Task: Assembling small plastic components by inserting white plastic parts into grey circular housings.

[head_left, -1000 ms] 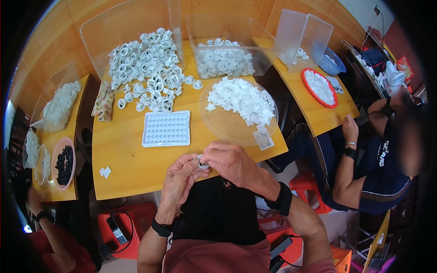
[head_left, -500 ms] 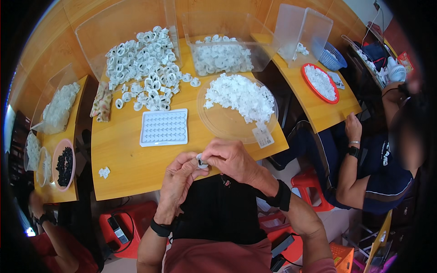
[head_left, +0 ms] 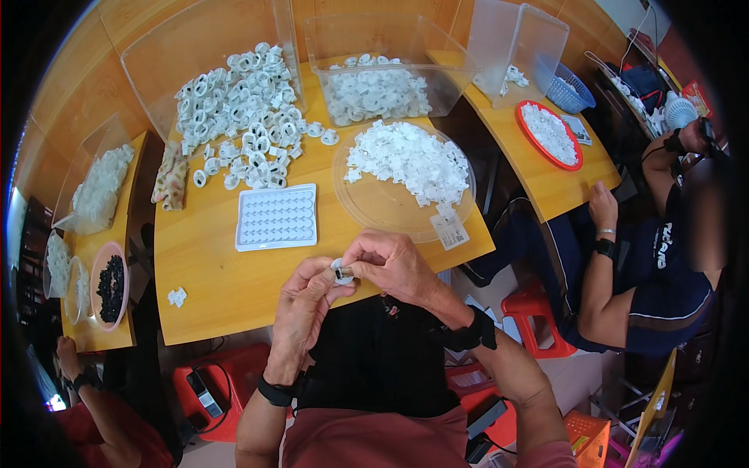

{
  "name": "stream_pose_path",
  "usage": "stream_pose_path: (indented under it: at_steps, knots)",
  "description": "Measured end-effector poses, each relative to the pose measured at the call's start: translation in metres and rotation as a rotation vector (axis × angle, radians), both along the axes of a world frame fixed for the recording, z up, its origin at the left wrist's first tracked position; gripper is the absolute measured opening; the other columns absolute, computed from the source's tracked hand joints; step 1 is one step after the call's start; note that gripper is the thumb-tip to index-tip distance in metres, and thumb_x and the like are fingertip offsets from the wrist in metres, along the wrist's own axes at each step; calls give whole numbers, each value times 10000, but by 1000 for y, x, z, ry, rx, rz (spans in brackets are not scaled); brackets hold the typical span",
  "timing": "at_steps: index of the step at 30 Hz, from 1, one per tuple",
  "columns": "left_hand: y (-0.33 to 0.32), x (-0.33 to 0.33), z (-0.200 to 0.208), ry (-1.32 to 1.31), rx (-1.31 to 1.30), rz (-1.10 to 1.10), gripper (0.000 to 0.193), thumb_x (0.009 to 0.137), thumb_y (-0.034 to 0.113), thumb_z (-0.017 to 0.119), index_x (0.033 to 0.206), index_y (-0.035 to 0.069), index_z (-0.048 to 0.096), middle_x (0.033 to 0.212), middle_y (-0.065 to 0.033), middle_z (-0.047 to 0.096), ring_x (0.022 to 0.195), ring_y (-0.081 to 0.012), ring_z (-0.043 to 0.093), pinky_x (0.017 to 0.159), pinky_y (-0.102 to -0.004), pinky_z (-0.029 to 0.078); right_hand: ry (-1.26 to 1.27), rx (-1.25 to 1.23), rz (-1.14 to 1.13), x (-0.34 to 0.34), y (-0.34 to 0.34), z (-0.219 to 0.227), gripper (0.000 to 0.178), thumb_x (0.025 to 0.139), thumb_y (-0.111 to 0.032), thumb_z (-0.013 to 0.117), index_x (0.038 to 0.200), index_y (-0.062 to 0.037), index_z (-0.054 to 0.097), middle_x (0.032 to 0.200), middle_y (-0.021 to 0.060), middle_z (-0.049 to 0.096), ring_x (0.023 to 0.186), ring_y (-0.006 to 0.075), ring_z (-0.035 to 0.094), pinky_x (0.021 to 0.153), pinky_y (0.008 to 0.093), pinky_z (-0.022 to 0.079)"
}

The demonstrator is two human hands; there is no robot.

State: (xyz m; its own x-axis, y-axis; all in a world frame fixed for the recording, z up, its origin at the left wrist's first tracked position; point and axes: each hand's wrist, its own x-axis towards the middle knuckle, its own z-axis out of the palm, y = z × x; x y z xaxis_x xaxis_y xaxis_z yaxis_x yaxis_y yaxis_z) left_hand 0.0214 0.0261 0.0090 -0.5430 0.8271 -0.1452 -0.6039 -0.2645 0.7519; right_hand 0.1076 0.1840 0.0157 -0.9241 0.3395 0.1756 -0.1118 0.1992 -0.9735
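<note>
Just past the near edge of the table, my left hand [head_left: 306,303] pinches a small round white plastic part [head_left: 341,270] with a dark opening. My right hand [head_left: 395,267] is closed at the part's right side, thumb and forefinger pressed together. Whatever lies between those right fingertips is too small to make out. Beyond the hands lies a white tray [head_left: 277,243] with rows of moulded hollows. A round clear lid [head_left: 351,214] to its right bears a pile of small white pieces [head_left: 409,162].
Similar round white parts [head_left: 242,101] are heaped behind the tray. A clear bin [head_left: 390,74] of parts stands beside them. A few white pieces [head_left: 178,297] lie at the left corner. Co-workers sit on both sides; a red plate [head_left: 573,164] is at the right table.
My right fingertips have shifted slightly on the part, and its dark opening shows more. The co-worker at right has raised one hand. The view has moved a little.
</note>
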Motion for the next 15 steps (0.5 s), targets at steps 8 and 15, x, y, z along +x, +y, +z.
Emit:
stream_pose_path:
  at_steps: [8, 15]
  knots:
    - [3, 2, -1, 44, -15, 34, 169, 954, 52, 484, 1060, -50, 567, 985, -133, 631, 896, -217, 651, 810, -311, 560, -45, -18, -24, -2, -4, 7, 93, 808, 6, 652, 817, 5, 559, 668, 17, 578, 602, 55, 542, 540, 237, 457]
    - [3, 2, 1, 57, -2, 34, 175, 953, 54, 485, 1068, -48, 568, 998, -135, 629, 900, -216, 650, 818, -311, 557, -69, 110, 37, -3, 2, 4, 67, 875, -7, 597, 896, 13, 537, 725, 9, 563, 648, 36, 529, 561, 200, 444]
